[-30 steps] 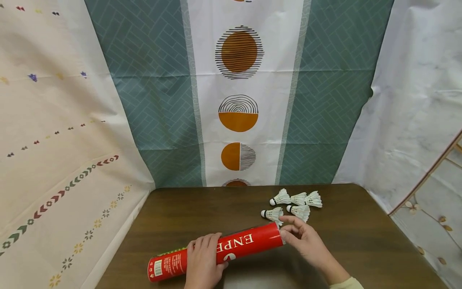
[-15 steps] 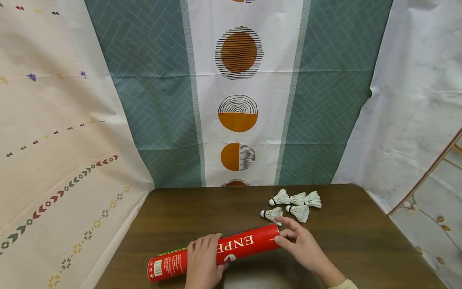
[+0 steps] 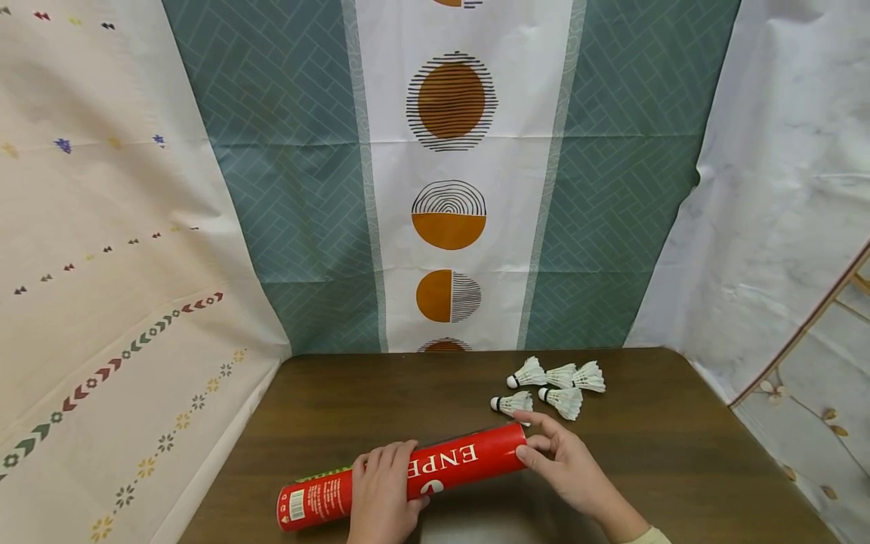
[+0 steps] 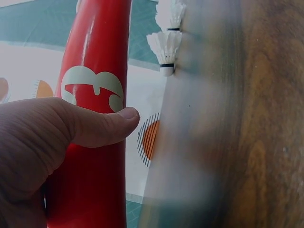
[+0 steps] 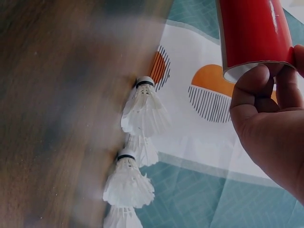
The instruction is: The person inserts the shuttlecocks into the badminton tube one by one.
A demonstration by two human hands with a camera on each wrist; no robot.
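A long red shuttlecock tube (image 3: 469, 457) lies slantwise over the table front, its right end raised. My left hand (image 3: 384, 491) grips its middle from above; in the left wrist view the thumb (image 4: 107, 127) wraps across the red surface. At the raised open end, my right hand (image 3: 567, 468) holds the rim with bent fingers. The right wrist view shows the tube's mouth (image 5: 232, 74), with the thumb and fingers (image 5: 251, 90) at its edge; what lies deeper inside is hidden. White feather shuttlecocks (image 3: 560, 402) lie just beyond the right hand.
The dark wooden table (image 3: 381, 400) reaches back to a hanging patterned cloth (image 3: 448, 189). The shuttlecocks form a loose cluster at the back right, one (image 3: 506, 404) close behind the tube's end. Light cloths hang at the left (image 3: 136, 340) and right (image 3: 768, 227).
My right hand has shifted slightly left, closer in against the tube's open end. The left hand and the shuttlecocks on the table stay where they were.
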